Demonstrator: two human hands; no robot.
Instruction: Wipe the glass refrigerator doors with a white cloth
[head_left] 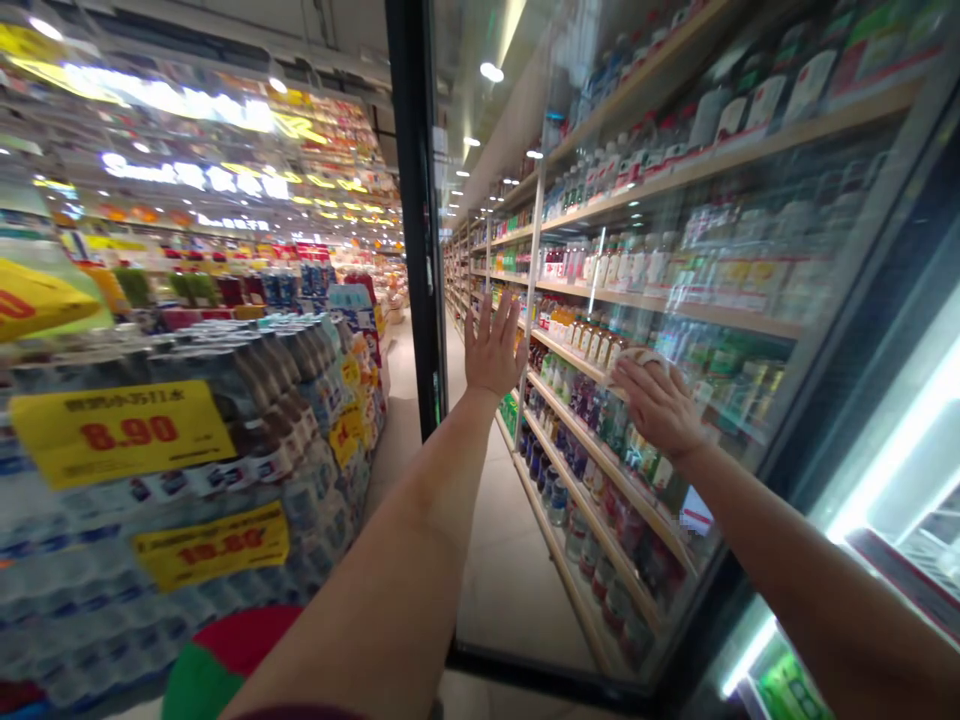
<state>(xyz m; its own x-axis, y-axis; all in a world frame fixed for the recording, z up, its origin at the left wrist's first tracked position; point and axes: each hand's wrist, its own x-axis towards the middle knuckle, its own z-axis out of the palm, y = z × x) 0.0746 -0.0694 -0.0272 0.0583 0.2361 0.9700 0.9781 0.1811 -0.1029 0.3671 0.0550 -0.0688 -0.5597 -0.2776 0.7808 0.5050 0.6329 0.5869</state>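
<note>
Far left, shrink-wrapped water packs [247, 420] were stacked high beside the aisle, w/ a yellow price tag [120, 432] reading 8.90 on the front and a 2nd yellow tag [214, 545] lower down, too blurred to read. At the bottom edge, just below the packs, sat a red-and-green rounded object [225, 650]; couldn't tell what it was. Next came the black door frame [416, 200], upright, edging the glass door [510, 560], which stood open toward the aisle. The L hand [493, 350] lay flat on the glass near that frame, fingers spread wide apart and pointing up, holding nothing, forearm stretched out straight. In the glass, wooden shelves [600, 330] packed w/ bottles ran away down the aisle. Further right, a bit lower than the other hand, the R hand [660, 405] pressed a pale cloth [634, 357] onto the glass, fingers closed down over it, w/ only the cloth's top edge peeking out past the fingertips. The 2 hands were near each other, not touching. Far right, the fridge's inside showed a bright light strip [892, 470] and, at the bottom corner, a green pack [787, 690].
</note>
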